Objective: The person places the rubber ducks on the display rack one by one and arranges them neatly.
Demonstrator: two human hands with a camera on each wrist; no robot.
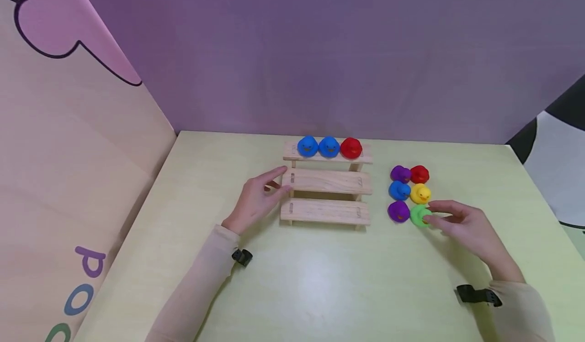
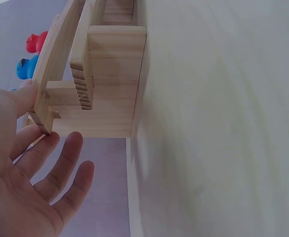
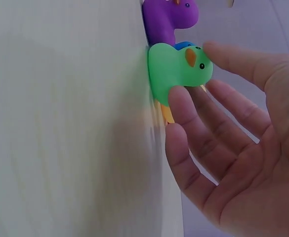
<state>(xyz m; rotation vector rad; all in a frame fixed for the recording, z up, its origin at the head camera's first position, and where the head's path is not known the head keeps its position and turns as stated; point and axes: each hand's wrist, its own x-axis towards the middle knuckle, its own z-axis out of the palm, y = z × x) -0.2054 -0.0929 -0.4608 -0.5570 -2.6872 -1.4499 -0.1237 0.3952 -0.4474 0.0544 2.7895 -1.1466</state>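
Observation:
A three-step wooden rack (image 1: 326,181) stands near the table's far side. My left hand (image 1: 256,199) holds the left end of its middle step, thumb on top and index finger beneath in the left wrist view; the other fingers spread loosely. On the top step sit two blue rubber ducks (image 1: 329,147) and a red rubber duck (image 1: 351,148). To the right, my right hand (image 1: 470,230) pinches a green rubber duck (image 3: 166,69) between thumb and fingers, at the near right corner of a duck group. Beside it is a purple duck (image 1: 398,212).
Behind the green duck are a yellow duck (image 1: 420,193), a blue duck (image 1: 399,190), a red duck (image 1: 419,174) and another purple duck (image 1: 400,174), in two close columns. A purple wall panel (image 1: 320,57) rises at the table's (image 1: 320,281) far edge.

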